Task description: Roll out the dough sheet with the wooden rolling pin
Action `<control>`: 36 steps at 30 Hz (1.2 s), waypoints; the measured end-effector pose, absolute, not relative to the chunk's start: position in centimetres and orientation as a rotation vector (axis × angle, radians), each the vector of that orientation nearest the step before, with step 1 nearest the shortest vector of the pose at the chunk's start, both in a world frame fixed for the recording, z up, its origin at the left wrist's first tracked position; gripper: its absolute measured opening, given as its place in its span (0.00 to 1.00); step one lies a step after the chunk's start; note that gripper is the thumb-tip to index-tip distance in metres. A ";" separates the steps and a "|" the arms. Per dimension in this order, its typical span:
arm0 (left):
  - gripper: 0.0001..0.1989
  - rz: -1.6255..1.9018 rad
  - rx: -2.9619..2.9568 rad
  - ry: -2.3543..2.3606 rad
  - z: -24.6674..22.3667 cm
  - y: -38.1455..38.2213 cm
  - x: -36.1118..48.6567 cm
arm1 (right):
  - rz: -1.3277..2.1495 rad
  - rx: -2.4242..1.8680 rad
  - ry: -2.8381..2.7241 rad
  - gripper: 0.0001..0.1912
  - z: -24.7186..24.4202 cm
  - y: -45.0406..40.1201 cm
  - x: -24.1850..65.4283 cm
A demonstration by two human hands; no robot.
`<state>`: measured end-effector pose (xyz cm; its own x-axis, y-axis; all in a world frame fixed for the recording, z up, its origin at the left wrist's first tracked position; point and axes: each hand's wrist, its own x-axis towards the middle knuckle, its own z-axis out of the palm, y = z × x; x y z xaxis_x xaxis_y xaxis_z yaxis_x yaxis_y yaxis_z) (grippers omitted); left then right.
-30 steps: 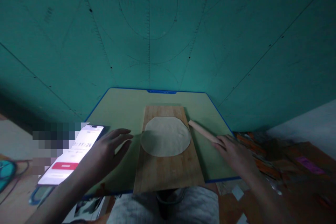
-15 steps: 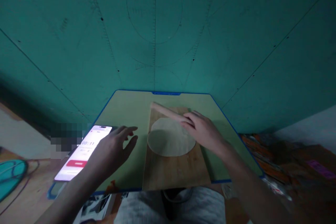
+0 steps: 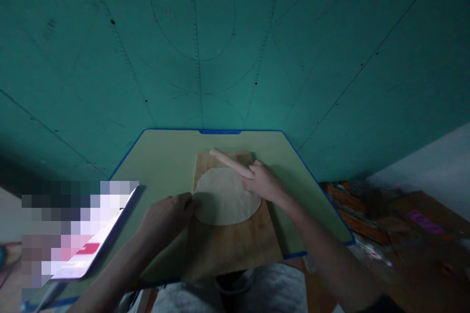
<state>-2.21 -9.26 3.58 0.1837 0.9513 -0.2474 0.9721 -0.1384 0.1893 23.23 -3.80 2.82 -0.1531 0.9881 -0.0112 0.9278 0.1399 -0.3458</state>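
Note:
A round, flat sheet of dough lies on a wooden board. My right hand is closed around the near end of a wooden rolling pin, which slants up and left over the dough's far edge. At the dough's left edge, my left hand has its fingers drawn together in a pinch on the rim of the sheet.
The board rests on a pale green table with a blue edge, against a green wall. A lit phone stands at the left, partly blurred out. Boxes and clutter fill the floor at right.
My left hand has closed its spread fingers and moved to the dough's left edge. My right hand still holds the rolling pin. The whole view has shifted, with the table now further left.

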 end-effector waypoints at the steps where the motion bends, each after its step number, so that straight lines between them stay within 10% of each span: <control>1: 0.21 -0.086 2.168 1.827 3.7 -9.2 -2.2 | 0.372 -1.887 -2.190 0.05 2.9 -3.9 23.1; 14: 0.12 0.399 2.070 1.784 4.4 -8.4 -1.5 | 0.640 -1.935 -1.982 0.06 4.1 -2.9 22.8; 20: 0.16 0.869 1.876 1.436 6.9 -7.2 -2.4 | 1.326 -1.774 -1.600 0.02 6.5 -8.3 25.9; 36: 0.09 0.487 2.952 0.869 2.6 -12.8 2.4 | 1.283 -1.747 -1.364 0.15 2.3 -10.5 31.3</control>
